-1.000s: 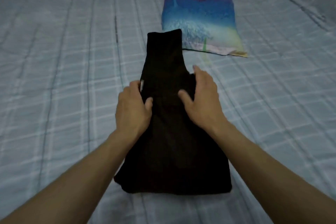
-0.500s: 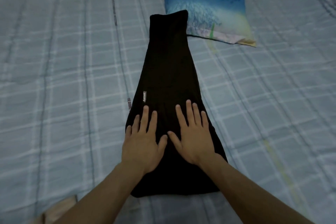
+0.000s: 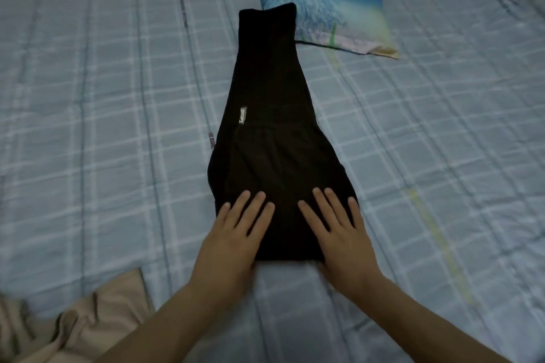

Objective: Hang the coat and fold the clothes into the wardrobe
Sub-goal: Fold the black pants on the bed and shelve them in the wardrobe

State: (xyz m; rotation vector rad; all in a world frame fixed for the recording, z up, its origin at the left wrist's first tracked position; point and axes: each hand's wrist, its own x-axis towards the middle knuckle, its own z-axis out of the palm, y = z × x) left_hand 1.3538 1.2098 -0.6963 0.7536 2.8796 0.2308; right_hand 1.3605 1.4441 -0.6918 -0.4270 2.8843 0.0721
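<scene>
Closest of all, down and to the left of the left grip, a crumpled soft beige cloth [image 3: 73, 327] lies on the bed. Two bare arms reach forward from the bottom.

The left grip [image 3: 233, 244] is a bare hand. It lies flat with its fingers straight and spread. It grasps nothing. Its fingers press down on the near end of the long black folded piece of clothing [image 3: 274, 141]. The right grip [image 3: 342, 242] is near it on the right. It is flat and released too, and its straight fingers press on the same near end. A strip of black cloth shows between the two grips.

The black clothing lies on the bed with the pale blue checked cover [image 3: 118, 97]. It stretches away from the grips, wide near them and thin at the far end. Past the left grip's fingers, a small white label [image 3: 242, 116] sits on the clothing. A tiny purple tag [image 3: 211, 140] pokes out at its left edge.

Far past the right grip lies a soft pillow with blue, purple and green colours [image 3: 324, 0]. The thin far end of the black clothing reaches the pillow's left side.
</scene>
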